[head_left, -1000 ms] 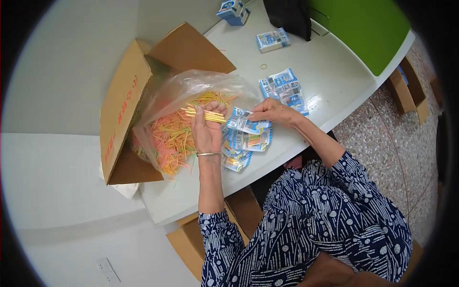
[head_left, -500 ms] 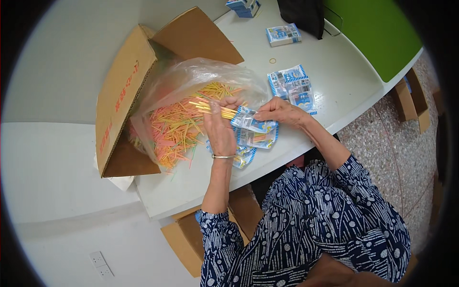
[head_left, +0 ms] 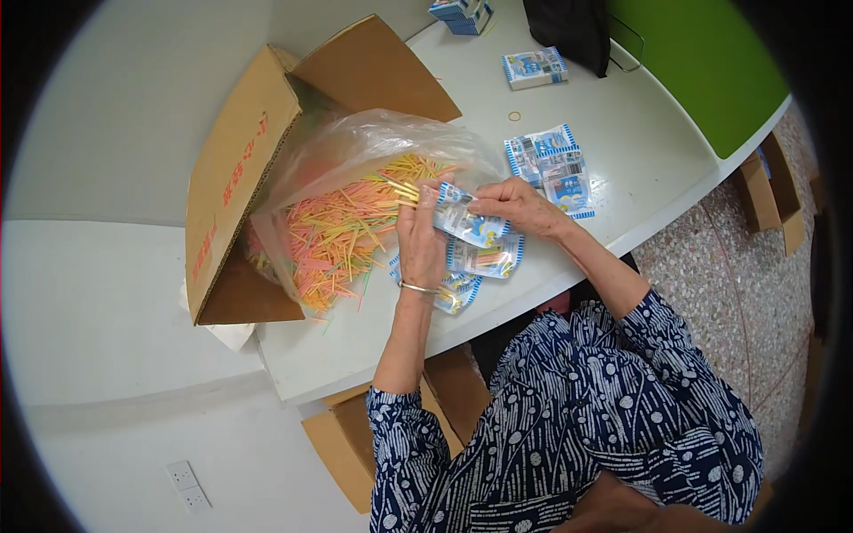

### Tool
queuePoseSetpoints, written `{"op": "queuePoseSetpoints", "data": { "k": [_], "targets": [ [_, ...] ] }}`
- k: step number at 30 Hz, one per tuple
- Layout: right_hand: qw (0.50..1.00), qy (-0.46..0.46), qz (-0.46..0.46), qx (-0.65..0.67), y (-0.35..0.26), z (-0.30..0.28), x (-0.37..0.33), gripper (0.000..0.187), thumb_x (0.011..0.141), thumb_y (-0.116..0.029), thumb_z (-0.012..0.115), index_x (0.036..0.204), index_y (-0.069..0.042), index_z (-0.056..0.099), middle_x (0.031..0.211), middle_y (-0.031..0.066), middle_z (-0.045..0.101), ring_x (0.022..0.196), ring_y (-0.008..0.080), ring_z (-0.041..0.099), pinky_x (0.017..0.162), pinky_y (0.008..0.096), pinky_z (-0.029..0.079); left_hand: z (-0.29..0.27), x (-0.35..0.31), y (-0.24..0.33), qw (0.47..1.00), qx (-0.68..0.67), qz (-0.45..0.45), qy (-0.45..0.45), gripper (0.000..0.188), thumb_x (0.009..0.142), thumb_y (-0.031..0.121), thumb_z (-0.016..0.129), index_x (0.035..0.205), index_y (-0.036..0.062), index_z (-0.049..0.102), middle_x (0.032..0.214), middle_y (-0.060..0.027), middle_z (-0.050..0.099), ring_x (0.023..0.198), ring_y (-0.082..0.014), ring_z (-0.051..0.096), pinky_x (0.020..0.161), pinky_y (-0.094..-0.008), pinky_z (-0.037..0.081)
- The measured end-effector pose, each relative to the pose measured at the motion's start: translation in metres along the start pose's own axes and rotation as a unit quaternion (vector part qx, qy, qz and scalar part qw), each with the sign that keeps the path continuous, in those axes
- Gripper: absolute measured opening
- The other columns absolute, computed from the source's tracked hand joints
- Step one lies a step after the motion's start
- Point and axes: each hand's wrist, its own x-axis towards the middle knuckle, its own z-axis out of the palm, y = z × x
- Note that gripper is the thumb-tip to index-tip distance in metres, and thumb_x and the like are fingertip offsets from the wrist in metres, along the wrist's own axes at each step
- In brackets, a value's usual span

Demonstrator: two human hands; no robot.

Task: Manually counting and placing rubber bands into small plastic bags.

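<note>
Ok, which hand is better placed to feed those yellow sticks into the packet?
Probably the left hand: it holds the yellow sticks, while the right hand grips the blue packet.

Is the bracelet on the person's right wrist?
No, the silver bracelet is at the wrist of the left hand, which holds yellow sticks.

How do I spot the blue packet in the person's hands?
Find the open cardboard box on the left of the white table, then the heap of coloured sticks in the clear bag. Just right of that heap, the packet sits between the left hand and right hand. Unlike other packets lying nearby, it is held, with yellow sticks beside its left end.
</note>
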Motion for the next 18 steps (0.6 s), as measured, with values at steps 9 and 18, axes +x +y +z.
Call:
{"op": "queuePoseSetpoints", "data": {
  "k": [9,18],
  "targets": [
    [0.997,0.041,-0.044,0.053,0.001,0.017,0.034,0.028,0.090,-0.020,0.058,0.104,0.003,0.065,0.084,-0.0003,0.064,0.074,0.0028,0.054,0.065,0.0191,0.045,-0.025,0.027,0.018,0.997,0.031,0.064,0.033,0.028,0.099,0.027,0.040,0.111,0.0031,0.048,0.112,-0.0141,0.055,0.105,-0.0185,0.054,0.093,-0.0333,0.044],
    [0.995,0.049,-0.062,0.065,0.007,0.018,0.034,0.028,0.091,-0.020,0.057,0.108,0.003,0.064,0.086,-0.0009,0.063,0.075,0.0023,0.053,0.065,0.0185,0.044,-0.036,0.018,0.027,0.875,0.434,0.209,0.055,0.030,0.096,0.023,0.043,0.114,-0.0005,0.051,0.104,-0.0090,0.058,0.087,-0.0139,0.054,0.073,-0.0255,0.044]
  ]
}}
